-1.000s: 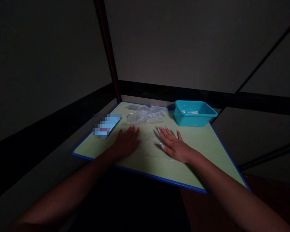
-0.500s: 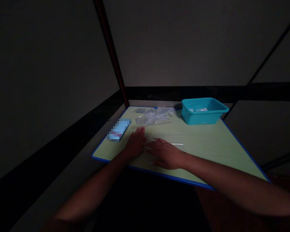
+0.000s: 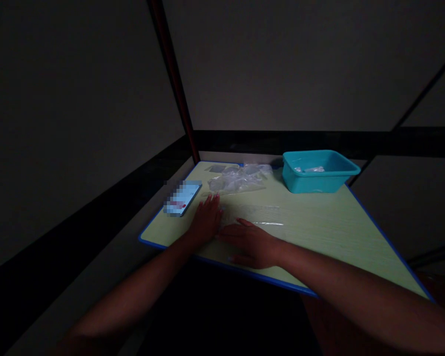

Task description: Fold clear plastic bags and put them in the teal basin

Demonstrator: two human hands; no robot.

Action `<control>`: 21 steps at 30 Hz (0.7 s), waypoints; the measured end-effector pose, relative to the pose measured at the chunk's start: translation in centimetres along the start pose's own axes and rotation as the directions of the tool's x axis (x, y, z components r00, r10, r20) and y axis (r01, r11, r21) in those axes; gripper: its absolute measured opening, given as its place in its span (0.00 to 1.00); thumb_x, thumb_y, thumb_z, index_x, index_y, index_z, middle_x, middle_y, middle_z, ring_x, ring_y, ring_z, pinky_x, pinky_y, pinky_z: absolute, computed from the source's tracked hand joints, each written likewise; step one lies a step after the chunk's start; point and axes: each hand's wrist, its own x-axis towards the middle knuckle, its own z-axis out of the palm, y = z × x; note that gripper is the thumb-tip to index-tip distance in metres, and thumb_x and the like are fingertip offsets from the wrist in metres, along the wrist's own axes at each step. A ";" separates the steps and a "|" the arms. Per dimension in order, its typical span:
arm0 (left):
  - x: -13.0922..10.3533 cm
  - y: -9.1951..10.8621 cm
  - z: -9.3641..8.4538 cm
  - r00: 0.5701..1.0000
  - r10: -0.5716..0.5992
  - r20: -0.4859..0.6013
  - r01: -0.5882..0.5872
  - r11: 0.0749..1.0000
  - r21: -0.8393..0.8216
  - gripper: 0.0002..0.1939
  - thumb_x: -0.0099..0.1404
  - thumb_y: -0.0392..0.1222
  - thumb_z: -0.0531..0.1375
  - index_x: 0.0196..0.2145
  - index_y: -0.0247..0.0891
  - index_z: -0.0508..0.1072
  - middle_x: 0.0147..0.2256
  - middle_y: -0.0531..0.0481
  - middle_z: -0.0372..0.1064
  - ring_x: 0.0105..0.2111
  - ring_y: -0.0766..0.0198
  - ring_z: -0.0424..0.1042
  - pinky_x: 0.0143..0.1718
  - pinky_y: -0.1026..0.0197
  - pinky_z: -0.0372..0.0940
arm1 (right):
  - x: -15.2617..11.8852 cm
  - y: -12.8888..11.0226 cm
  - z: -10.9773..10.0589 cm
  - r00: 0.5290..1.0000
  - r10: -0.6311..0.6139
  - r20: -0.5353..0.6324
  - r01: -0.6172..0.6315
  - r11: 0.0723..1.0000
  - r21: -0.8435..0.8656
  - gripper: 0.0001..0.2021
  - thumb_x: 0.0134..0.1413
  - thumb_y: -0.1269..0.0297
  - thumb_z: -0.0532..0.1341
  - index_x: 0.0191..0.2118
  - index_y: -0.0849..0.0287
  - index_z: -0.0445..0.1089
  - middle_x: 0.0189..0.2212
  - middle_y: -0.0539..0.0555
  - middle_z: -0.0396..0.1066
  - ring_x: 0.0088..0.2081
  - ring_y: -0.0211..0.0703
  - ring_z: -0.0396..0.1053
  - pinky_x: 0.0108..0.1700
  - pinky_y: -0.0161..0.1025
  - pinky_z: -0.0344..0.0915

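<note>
A clear plastic bag (image 3: 269, 215) lies flat on the table, its edges catching the light. My left hand (image 3: 206, 217) rests palm down at the bag's left end, fingers stretched forward. My right hand (image 3: 250, 243) lies flat over the bag's near part, fingers spread and pointing left toward my left hand. Part of the bag is hidden beneath the hands. Beyond them is a crumpled heap of clear plastic bags (image 3: 239, 179).
A phone (image 3: 185, 195) with a lit screen lies on the left of the pale, blue-edged table (image 3: 319, 232). At the back right stands a turquoise basin (image 3: 319, 180) with whitish plastic inside. Walls close off the left and far sides.
My right hand has slid slightly toward me along the bag. My left hand stays nearly in place. The view has shifted a little.
</note>
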 end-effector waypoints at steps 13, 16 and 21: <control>0.6 -0.2 -1.3 0.997 -0.066 -0.025 0.068 0.992 0.105 0.25 0.71 0.41 0.45 0.62 0.27 0.56 0.65 0.33 0.47 0.67 0.45 0.36 0.62 0.39 0.44 | 0.4 0.3 0.4 0.996 -0.024 0.092 0.025 1.000 -0.012 0.35 0.61 0.49 0.50 0.66 0.66 0.47 0.66 0.64 0.47 0.66 0.50 0.44 0.64 0.62 0.35; -0.1 -0.2 -2.4 0.992 -0.065 -0.108 0.079 0.988 0.130 0.24 0.71 0.40 0.45 0.61 0.29 0.57 0.65 0.35 0.47 0.67 0.47 0.36 0.62 0.36 0.40 | 0.4 0.3 0.4 0.996 -0.022 0.089 0.024 1.000 -0.016 0.34 0.61 0.48 0.49 0.66 0.66 0.47 0.66 0.65 0.47 0.66 0.50 0.44 0.64 0.61 0.34; -3.8 -0.9 -4.1 0.986 0.164 -0.041 -0.161 0.985 0.067 0.25 0.69 0.39 0.45 0.62 0.36 0.57 0.61 0.42 0.58 0.62 0.56 0.55 0.64 0.42 0.43 | 0.5 0.2 0.3 0.996 -0.037 0.084 0.038 0.999 -0.001 0.35 0.60 0.48 0.51 0.67 0.62 0.46 0.66 0.63 0.48 0.66 0.50 0.44 0.64 0.61 0.33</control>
